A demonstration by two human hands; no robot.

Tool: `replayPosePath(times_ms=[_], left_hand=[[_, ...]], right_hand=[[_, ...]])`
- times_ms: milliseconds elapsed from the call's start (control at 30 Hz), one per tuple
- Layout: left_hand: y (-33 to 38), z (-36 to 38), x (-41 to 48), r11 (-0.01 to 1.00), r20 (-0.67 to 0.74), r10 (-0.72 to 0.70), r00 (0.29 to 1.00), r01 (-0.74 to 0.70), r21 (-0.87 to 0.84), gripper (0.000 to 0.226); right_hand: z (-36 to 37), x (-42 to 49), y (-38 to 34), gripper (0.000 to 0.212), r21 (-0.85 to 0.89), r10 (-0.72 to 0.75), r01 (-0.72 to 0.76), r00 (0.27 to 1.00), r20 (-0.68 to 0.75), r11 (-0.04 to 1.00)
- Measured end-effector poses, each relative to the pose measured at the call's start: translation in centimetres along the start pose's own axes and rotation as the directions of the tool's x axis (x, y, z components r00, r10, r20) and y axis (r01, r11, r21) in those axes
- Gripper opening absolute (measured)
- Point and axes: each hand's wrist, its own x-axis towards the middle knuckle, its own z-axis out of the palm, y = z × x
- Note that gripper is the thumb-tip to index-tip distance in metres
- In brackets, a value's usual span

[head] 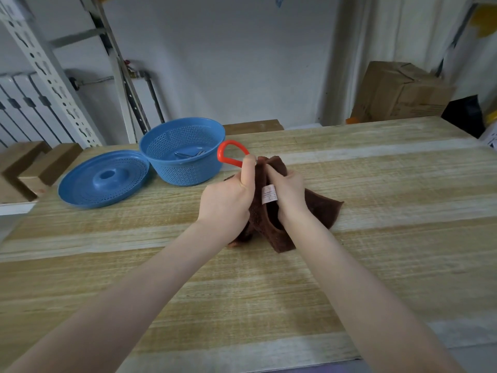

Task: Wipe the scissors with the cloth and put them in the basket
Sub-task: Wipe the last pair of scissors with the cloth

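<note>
Brown cloth [320,208] at frame centre wraps the scissors [220,154]; left hand [228,200] grips them near their orange end, right hand [289,189] clenches the cloth round them.

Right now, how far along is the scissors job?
Done: the basket stands open. In hand: the left hand grips the scissors at their red handle while the right hand grips the brown cloth round the hidden blades. Left: putting them in the basket.
</note>
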Motion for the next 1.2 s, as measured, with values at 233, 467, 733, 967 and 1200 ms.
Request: replayPosePath(times_ms=[233,467,733,967,1200], left_hand=[[-0.1,0.5,-0.3,1.000,0.027,0.011,1.000,-0.011,0.023,0.070],[-0.3,0.5,-0.1,1.000,0.033,0.010,0.999,-0.009,-0.023,0.070],[-1.9,1.8,0.1,0.967,0.039,-0.063,0.997,0.071,-0.245,0.058],[-2.2,1.2,-0.2,0.986,-0.017,0.036,0.999,-0.038,-0.165,0.062],[-2.2,1.8,-0.4,0.935,-0.012,-0.026,1.000,0.020,-0.355,0.064]], right_hand=[[-0.2,0.5,0.7,0.020,-0.037,-0.004,0.001,0.997,-0.071,0.999],[-0.4,0.1,0.2,0.026,-0.088,0.001,-0.003,1.000,-0.023,0.996],[-0.9,1.1,0.5,0.019,-0.112,0.085,-0.092,0.994,-0.061,0.990],[-2.1,0.8,-0.1,0.020,-0.038,0.095,-0.097,0.994,-0.049,0.995],[-2.2,1.0,0.1,0.011,0.069,0.111,-0.106,0.990,-0.083,0.992]])
